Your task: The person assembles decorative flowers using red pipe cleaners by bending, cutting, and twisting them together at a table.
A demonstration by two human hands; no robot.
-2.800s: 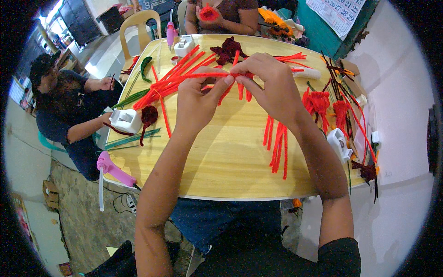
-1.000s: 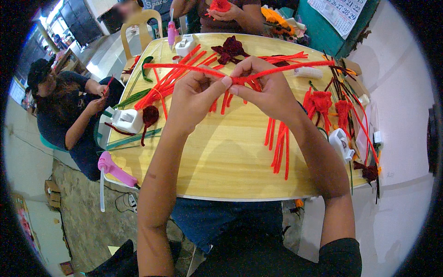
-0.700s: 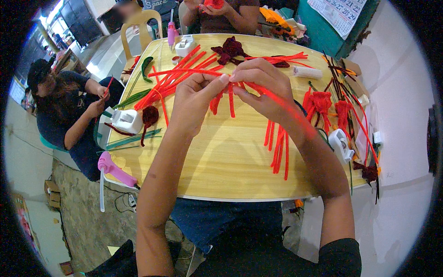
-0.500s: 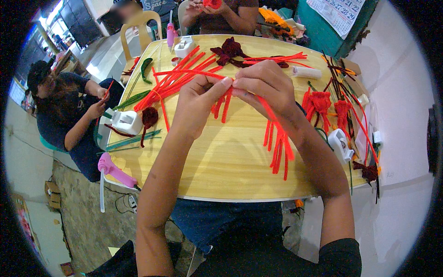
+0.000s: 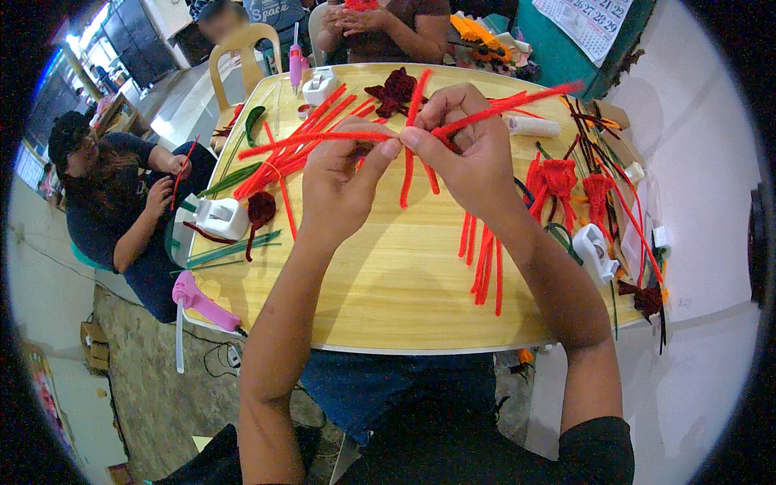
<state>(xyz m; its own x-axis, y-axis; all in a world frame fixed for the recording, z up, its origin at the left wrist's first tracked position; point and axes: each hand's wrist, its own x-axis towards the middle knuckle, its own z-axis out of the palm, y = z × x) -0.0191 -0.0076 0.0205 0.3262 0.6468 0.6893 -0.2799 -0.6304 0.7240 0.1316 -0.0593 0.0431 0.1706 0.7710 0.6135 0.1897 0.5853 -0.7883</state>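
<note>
My left hand (image 5: 339, 182) pinches joined red pipe cleaners (image 5: 416, 97) between thumb and fingers. My right hand (image 5: 469, 158) grips them close beside it, thumb near the crossing. Strands stick out left, right, up and down from there; the exact join is mostly hidden by fingertips. Under and left of my hands lies a bundle of red pipe cleaners (image 5: 319, 109). More loose strands (image 5: 485, 275) lie below my right hand. A dark red fuzzy flower (image 5: 396, 90) is behind them, and red fuzzy flowers (image 5: 559, 182) lie right of my right hand.
The wooden table (image 5: 388, 307) holds pink glue guns (image 5: 206, 303), white tape dispensers (image 5: 222, 214), green stems (image 5: 230, 255) and a white roll (image 5: 533, 127). A co-worker (image 5: 101, 194) sits left holding a red strand; another (image 5: 392, 36) sits opposite. A wall borders the right.
The strand that hung down over my right hand now angles up to the right, and another points upward between my hands. My right hand has risen slightly, still gripping.
</note>
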